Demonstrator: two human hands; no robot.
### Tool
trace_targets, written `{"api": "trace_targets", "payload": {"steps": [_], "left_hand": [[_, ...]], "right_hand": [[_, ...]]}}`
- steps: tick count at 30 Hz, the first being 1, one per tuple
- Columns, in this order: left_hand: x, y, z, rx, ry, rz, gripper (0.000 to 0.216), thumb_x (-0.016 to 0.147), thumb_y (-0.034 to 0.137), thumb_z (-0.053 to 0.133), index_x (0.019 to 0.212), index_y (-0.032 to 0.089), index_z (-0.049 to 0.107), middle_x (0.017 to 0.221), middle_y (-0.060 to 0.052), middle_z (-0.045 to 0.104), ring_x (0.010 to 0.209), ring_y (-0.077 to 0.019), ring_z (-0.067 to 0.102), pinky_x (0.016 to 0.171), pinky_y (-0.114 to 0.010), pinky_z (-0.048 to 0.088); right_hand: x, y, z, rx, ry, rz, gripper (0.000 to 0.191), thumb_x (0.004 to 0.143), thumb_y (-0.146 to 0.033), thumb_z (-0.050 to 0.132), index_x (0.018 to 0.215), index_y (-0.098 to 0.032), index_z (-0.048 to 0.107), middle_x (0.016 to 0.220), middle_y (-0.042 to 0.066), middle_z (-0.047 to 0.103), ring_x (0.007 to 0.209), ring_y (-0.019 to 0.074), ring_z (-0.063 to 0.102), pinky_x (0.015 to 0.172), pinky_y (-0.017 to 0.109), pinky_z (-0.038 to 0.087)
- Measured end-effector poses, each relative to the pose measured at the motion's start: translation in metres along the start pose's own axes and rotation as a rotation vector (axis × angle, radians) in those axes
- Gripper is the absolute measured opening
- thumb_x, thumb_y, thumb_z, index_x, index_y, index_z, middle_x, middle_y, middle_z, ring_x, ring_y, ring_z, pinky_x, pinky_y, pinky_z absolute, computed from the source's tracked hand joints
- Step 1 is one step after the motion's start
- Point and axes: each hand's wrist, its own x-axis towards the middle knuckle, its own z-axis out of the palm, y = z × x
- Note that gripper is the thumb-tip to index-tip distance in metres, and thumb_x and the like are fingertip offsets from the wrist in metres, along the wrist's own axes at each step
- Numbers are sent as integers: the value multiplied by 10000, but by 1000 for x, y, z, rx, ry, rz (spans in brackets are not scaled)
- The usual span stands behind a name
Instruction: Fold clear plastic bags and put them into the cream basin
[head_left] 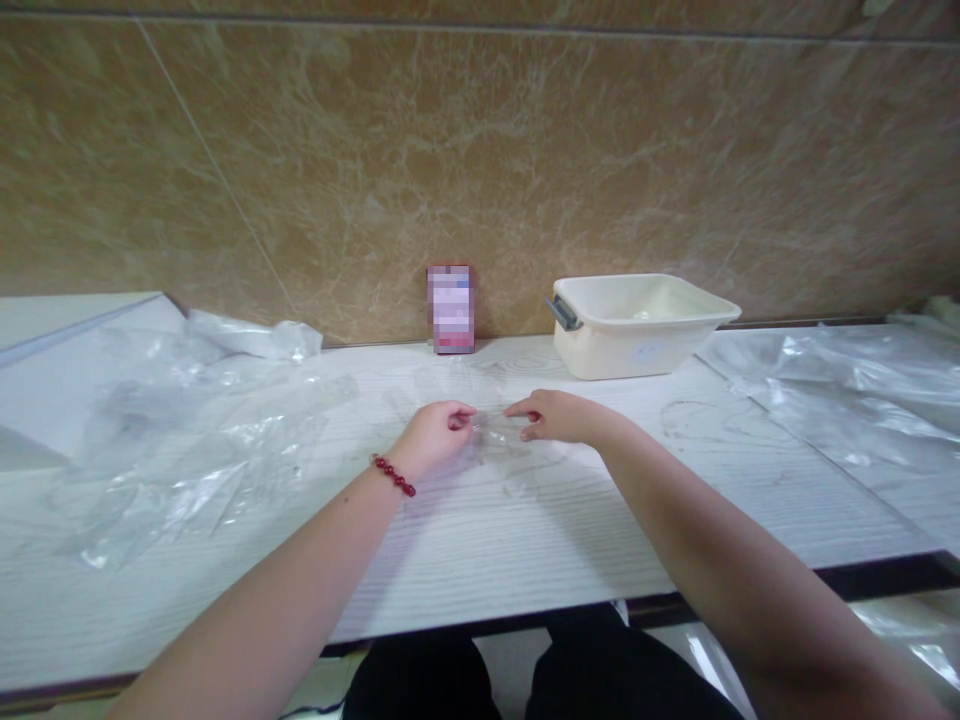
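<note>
A small clear plastic bag [493,432] lies on the white wood-grain table [480,560] between my hands; its outline is faint. My left hand [441,432] pinches its left edge between thumb and fingers, and a red bead bracelet [394,475] circles that wrist. On the other side, my right hand [556,415] is at the bag's right edge with the index finger stretched out and the thumb apart from it. Whether that fingertip touches the film I cannot tell.
Clear plastic bags [210,440] lie heaped at the left beside a white box [82,380]. More plastic bags [862,390] lie at the right. A cream bin [630,345] with a grey handle and a phone [451,310] stand by the marbled wall [480,170].
</note>
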Motion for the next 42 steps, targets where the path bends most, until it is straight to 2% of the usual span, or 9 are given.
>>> {"api": "trace_targets", "payload": {"steps": [2, 4, 8, 11, 14, 20, 24, 29, 42], "left_hand": [[0, 0, -4, -8, -17, -30, 303, 674, 216, 488, 958, 150, 568, 836, -41, 632, 716, -143, 583, 661, -249, 466], [-2, 1, -9, 103, 21, 2, 297, 681, 211, 479, 957, 150, 570, 856, -50, 622, 747, -152, 578, 694, -265, 459], [-6, 10, -14, 405, 104, 251, 296, 756, 217, 390, 987, 184, 572, 1018, -59, 571, 959, -176, 502, 866, -314, 361], [-9, 16, -8, 488, -37, 412, 340, 809, 278, 327, 1097, 221, 500, 1172, -28, 488, 1129, -186, 360, 947, -372, 249], [-11, 17, -2, 518, -201, 472, 389, 825, 371, 290, 1168, 240, 422, 1250, -18, 410, 1216, -206, 208, 972, -457, 117], [-13, 8, -20, 462, -424, 360, 441, 796, 497, 263, 1189, 329, 370, 1324, -18, 276, 1235, -256, 120, 926, -545, 42], [-13, 3, -35, 450, -487, 298, 404, 791, 504, 271, 1154, 379, 396, 1326, 6, 264, 1238, -270, 83, 902, -572, -4], [-11, 2, -40, 449, -580, 238, 404, 790, 505, 275, 1160, 387, 383, 1338, 26, 227, 1241, -273, 48, 896, -571, -49], [-9, -6, -45, 361, -571, 218, 395, 799, 495, 263, 1112, 355, 458, 1288, 41, 331, 1243, -227, 89, 934, -505, -57]], "right_hand": [[0, 2, 1, 8, -6, -4, 452, 669, -306, 554, 1115, -248, 508, 968, 44, 583, 783, 147, 534, 681, 215, 377], [1, 4, 2, 21, -11, -9, 456, 670, -319, 552, 1118, -250, 504, 956, 40, 587, 776, 145, 534, 677, 215, 378], [0, 5, 2, 49, -18, 14, 469, 665, -334, 554, 1126, -274, 492, 968, 32, 584, 780, 149, 533, 680, 226, 377], [-1, 4, 1, 45, -32, 2, 482, 668, -335, 551, 1141, -278, 476, 951, 34, 588, 781, 152, 532, 685, 234, 373], [-2, 3, -1, 43, -43, -3, 491, 668, -342, 552, 1147, -274, 471, 965, 41, 581, 804, 158, 530, 705, 239, 372], [-2, 6, -1, 54, -38, 11, 508, 660, -371, 550, 1150, -264, 469, 1077, 66, 518, 896, 179, 508, 768, 260, 368], [-1, 7, 0, 56, -52, 4, 518, 660, -371, 546, 1159, -257, 461, 1075, 74, 510, 905, 184, 502, 785, 269, 363], [-1, 8, -1, 48, -67, -2, 532, 659, -376, 547, 1167, -254, 453, 1071, 72, 515, 921, 192, 494, 792, 275, 358], [-4, 5, -5, 45, -83, -12, 556, 644, -360, 568, 1173, -235, 448, 1094, 61, 523, 903, 186, 508, 745, 259, 377]]}}
